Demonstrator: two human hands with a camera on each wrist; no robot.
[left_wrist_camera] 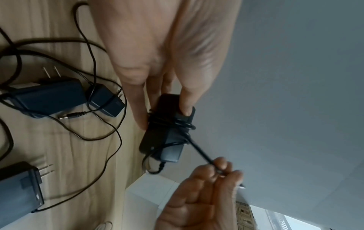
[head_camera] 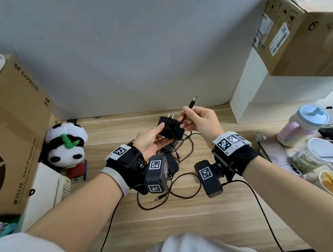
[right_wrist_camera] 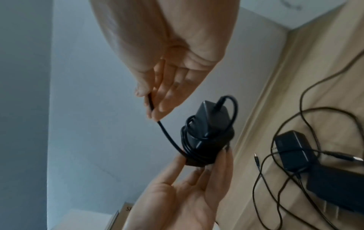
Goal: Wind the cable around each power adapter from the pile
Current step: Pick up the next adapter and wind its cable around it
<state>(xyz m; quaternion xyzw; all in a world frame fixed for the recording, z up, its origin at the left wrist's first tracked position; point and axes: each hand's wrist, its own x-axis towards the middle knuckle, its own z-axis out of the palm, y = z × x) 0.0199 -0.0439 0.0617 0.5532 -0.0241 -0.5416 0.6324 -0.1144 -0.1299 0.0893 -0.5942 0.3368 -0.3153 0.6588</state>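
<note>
The desk (head_camera: 192,221) holds the pile (head_camera: 171,162): at least three adapters lie there under the hands, their cables loose and tangled across one another, none of them wound as far as the views show. So most of the task looks to be left.

One adapter (head_camera: 170,128) is up in the air above the pile, prongs pointing away from the person, and its winding appears nearly finished. Several turns of cable (right_wrist_camera: 199,153) sit tight round its middle, and only a short straight tail runs out to the plug (head_camera: 193,101).

The left hand (head_camera: 148,140) grips the adapter, thumb on one face and fingers curled under the other. The right hand (head_camera: 202,122) is just beside it on the right, pinching the tail between thumb and fingertips a little below the plug, the other fingers loosely bent. The tail is taut between the two hands. What seems to remain here is the last turn and tucking in the plug.
</note>
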